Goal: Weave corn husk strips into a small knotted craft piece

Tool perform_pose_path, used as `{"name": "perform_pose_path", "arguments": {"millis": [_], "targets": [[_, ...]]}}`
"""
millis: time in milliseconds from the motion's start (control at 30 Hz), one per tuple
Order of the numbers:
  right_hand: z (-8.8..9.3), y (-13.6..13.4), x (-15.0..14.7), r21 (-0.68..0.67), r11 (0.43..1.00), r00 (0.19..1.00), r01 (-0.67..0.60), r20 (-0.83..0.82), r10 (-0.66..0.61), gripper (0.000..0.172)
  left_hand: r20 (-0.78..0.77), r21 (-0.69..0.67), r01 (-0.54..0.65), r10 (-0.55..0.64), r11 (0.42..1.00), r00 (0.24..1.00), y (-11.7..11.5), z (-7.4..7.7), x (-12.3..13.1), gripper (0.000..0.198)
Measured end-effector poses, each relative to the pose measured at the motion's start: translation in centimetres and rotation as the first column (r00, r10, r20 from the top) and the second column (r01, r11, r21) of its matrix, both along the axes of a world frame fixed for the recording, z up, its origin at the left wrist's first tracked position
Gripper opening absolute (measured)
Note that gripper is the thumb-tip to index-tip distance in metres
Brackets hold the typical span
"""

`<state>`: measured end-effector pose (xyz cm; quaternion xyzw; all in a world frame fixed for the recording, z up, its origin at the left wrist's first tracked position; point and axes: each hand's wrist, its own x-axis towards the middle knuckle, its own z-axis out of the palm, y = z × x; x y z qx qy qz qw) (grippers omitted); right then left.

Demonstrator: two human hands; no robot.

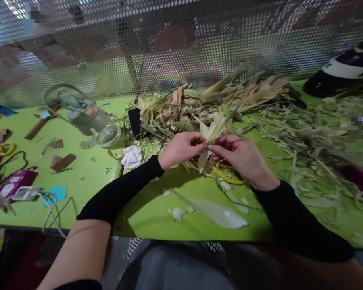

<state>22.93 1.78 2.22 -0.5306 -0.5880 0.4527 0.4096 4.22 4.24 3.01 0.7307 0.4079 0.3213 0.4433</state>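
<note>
A pale bundle of corn husk (211, 128), with leaves splaying up and down, is pinched between my two hands above the green table. My left hand (186, 148) grips its middle from the left with thumb and fingertips. From the right, my right hand (243, 157) pinches the same spot, its fingertips touching those of the left. Under the right hand lie the yellow handles (228, 177) of a tool, mostly hidden. A long, pale strip of husk (219, 213) rests on the table nearer to me, among small husk scraps (178, 213).
Behind my hands is a heap of dried husks (181, 102) against a perforated metal screen (169, 44). A clear jug with a grey-green lid (89, 117), crumpled tissue (131, 157) and white cable (51, 211) are left. More husk shreds (308, 149) spread right.
</note>
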Motion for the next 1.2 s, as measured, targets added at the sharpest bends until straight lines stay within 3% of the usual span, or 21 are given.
{"name": "perform_pose_path", "arguments": {"millis": [100, 200, 400, 567, 733, 833, 933, 1067, 1200], "targets": [[-0.1, 0.1, 0.1, 0.02, 1.0, 0.999, -0.022, 0.043, 0.022, 0.042, -0.07, 0.009, -0.005, 0.006, 1.0, 0.998, -0.2, 0.3, 0.0, 0.01], [-0.1, 0.0, 0.1, 0.124, 0.992, 0.982, -0.027, 0.191, 0.003, 0.034, -0.153, 0.092, -0.035, 0.049, 0.995, 0.987, -0.5, 0.5, 0.3, 0.012], [0.2, -0.7, -0.3, 0.317, 0.946, 0.84, -0.073, 0.531, -0.113, 0.02, -0.321, 0.278, -0.008, 0.101, 0.961, 0.942, -0.8, 0.0, 0.7, 0.011], [0.2, -0.7, -0.7, 0.337, 0.937, 0.839, -0.088, 0.532, -0.113, 0.016, -0.35, 0.361, -0.003, 0.138, 0.933, 0.927, -0.8, -0.8, 0.7, 0.011], [-0.2, -0.7, -1.1, 0.331, 0.943, 0.871, -0.032, 0.472, -0.136, 0.011, -0.256, 0.358, -0.064, 0.164, 0.932, 0.953, -0.8, -1.1, 0.9, 0.008], [-0.4, -0.6, -1.2, 0.335, 0.942, 0.901, 0.016, 0.404, -0.159, 0.011, -0.141, 0.297, -0.13, 0.178, 0.946, 0.974, -0.8, -1.1, 1.1, 0.009], [-0.4, -0.5, -1.1, 0.354, 0.935, 0.922, 0.006, 0.36, -0.143, 0.013, 0.007, 0.146, -0.156, 0.157, 0.977, 0.988, -0.8, -1.2, 1.2, 0.01], [-0.5, -0.2, -0.6, 0.308, 0.95, 0.93, -0.057, 0.362, -0.062, 0.019, 0.129, -0.083, -0.106, 0.116, 0.991, 0.985, -0.6, -1.6, 1.1, 0.011], [-0.6, 0.3, -0.2, 0.232, 0.964, 0.96, -0.128, 0.273, 0.062, 0.019, 0.233, -0.293, -0.027, 0.099, 0.956, 0.967, -0.7, -1.5, 1.2, 0.014]]}}
